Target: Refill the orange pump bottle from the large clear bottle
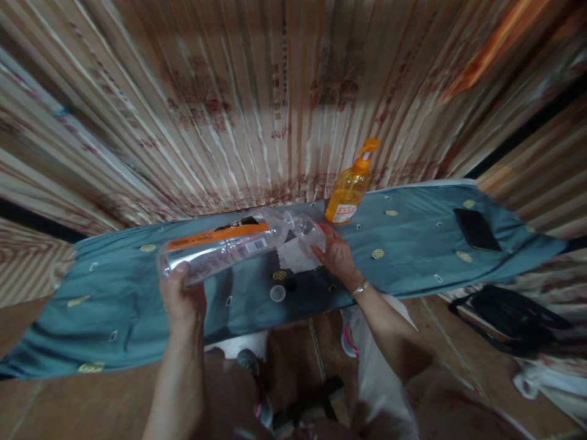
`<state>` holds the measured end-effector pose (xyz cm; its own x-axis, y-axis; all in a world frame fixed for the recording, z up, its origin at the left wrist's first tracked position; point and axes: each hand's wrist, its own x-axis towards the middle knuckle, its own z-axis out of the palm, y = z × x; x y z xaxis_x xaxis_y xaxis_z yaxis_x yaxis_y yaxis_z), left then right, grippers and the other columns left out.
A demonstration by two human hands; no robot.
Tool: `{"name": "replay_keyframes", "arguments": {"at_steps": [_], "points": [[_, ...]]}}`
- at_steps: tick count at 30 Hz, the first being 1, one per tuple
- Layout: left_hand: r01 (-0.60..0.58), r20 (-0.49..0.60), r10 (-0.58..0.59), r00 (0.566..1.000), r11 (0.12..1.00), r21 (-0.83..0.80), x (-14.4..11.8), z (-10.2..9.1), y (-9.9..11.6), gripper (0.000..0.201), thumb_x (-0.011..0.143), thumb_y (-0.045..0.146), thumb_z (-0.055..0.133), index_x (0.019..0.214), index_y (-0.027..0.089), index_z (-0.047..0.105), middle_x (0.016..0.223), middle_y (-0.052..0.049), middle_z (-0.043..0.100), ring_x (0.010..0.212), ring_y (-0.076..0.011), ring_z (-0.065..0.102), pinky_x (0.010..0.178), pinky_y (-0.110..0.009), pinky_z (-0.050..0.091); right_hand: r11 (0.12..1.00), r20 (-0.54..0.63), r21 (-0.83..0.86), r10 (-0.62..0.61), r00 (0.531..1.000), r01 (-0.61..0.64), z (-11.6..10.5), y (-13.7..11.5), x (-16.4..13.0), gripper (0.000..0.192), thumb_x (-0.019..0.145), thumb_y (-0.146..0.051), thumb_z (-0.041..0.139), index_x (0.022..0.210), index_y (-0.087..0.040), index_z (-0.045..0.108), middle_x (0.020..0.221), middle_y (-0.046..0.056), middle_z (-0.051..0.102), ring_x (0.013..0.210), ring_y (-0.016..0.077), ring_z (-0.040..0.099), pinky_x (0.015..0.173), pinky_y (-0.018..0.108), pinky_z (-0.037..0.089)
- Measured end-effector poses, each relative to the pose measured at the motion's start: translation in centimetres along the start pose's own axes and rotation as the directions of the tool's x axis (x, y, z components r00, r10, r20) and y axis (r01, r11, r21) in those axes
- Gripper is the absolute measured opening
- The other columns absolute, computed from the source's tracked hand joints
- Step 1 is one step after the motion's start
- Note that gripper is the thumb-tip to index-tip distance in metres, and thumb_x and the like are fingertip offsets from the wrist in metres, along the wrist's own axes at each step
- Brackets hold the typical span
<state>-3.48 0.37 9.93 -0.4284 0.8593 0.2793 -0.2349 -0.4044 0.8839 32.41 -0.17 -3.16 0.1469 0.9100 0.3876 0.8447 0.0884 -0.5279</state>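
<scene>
Clear, orange-labelled plastic bottle [229, 247] lies tipped sideways, apparently uncapped.

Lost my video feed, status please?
Left hand grips bottle base, tipped sideways. Right hand holds small cup at its mouth. Cap off, on cloth.

clear plastic bottle [224, 249] | orange label band | uncapped | lying sideways, held over blue-covered board | white cap [277, 293] beneath

blue-covered board [413, 256]: pump bottle [348, 189], phone [476, 228]
</scene>
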Motion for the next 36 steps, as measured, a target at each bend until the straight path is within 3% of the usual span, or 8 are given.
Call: {"name": "replay_keyframes", "arguments": {"at_steps": [5, 10, 18, 23, 31, 36], "points": [[0.002, -0.018, -0.002, 1.000, 1.000, -0.013, 0.1, 0.2, 0.2, 0.066, 0.068, 0.048, 0.098, 0.130, 0.029, 0.089, 0.113, -0.004, 0.087, 0.109, -0.0287, 0.084, 0.098, -0.037, 0.065, 1.000, 0.000, 0.001, 0.002, 1.000, -0.002, 0.1, 0.1, 0.0, 0.065, 0.118, -0.048, 0.080, 0.174, -0.016, 0.075, 0.160, 0.029, 0.089, 0.150, 0.0481, 0.087, 0.133, 0.065, 0.076], [0.022, -0.044, -0.023, 0.999, 0.999, -0.027, 0.1, 0.4, 0.4, 0.073, 0.064, 0.047, 0.099, 0.135, 0.032, 0.091, 0.120, -0.003, 0.090, 0.112, -0.0319, 0.087, 0.097, -0.039, 0.068, 1.000, 0.011, 0.006, 0.009, 1.000, -0.009, -0.1, 0.0, 0.0, 0.066, 0.118, -0.047, 0.079, 0.177, -0.018, 0.072, 0.160, 0.028, 0.089, 0.150, 0.0481, 0.087, 0.135, 0.067, 0.075], [0.003, -0.025, -0.003, 1.000, 1.000, -0.027, 0.2, 0.2, -0.1, 0.069, 0.067, 0.047, 0.099, 0.134, 0.029, 0.090, 0.118, -0.004, 0.088, 0.111, -0.0276, 0.085, 0.096, -0.035, 0.064, 1.000, 0.013, -0.007, 0.008, 1.000, -0.008, -0.1, 0.0, 0.1, 0.068, 0.118, -0.048, 0.082, 0.178, -0.016, 0.072, 0.159, 0.029, 0.089, 0.150, 0.0487, 0.086, 0.133, 0.066, 0.076], [-0.007, -0.019, 0.007, 1.000, 1.000, -0.016, 0.3, 0.4, -0.1, 0.067, 0.067, 0.048, 0.096, 0.133, 0.033, 0.090, 0.120, -0.002, 0.088, 0.111, -0.0299, 0.085, 0.099, -0.039, 0.067, 1.000, 0.003, -0.021, -0.022, 1.000, 0.022, 0.2, 0.3, 0.0, 0.065, 0.119, -0.046, 0.083, 0.175, -0.015, 0.073, 0.156, 0.028, 0.090, 0.148, 0.0458, 0.087, 0.130, 0.062, 0.077], [0.010, -0.033, -0.011, 0.999, 1.000, -0.026, 0.9, 0.6, -0.3, 0.075, 0.066, 0.048, 0.094, 0.140, 0.035, 0.088, 0.111, -0.001, 0.086, 0.110, -0.0302, 0.086, 0.097, -0.039, 0.065, 0.997, 0.056, -0.071, 0.026, 0.998, -0.022, -0.1, 0.2, 0.3, 0.069, 0.115, -0.037, 0.087, 0.176, -0.011, 0.069, 0.164, 0.032, 0.086, 0.152, 0.0460, 0.086, 0.134, 0.063, 0.072], [0.020, -0.018, -0.020, 1.000, 1.000, -0.017, 1.3, 0.3, -1.1, 0.074, 0.067, 0.051, 0.094, 0.138, 0.032, 0.088, 0.104, 0.000, 0.082, 0.097, -0.0272, 0.081, 0.094, -0.038, 0.064, 0.997, 0.035, -0.083, 0.007, 0.999, -0.004, 0.1, 0.3, 0.4, 0.068, 0.115, -0.037, 0.084, 0.177, -0.013, 0.069, 0.162, 0.031, 0.088, 0.151, 0.0462, 0.086, 0.133, 0.062, 0.073]]}}
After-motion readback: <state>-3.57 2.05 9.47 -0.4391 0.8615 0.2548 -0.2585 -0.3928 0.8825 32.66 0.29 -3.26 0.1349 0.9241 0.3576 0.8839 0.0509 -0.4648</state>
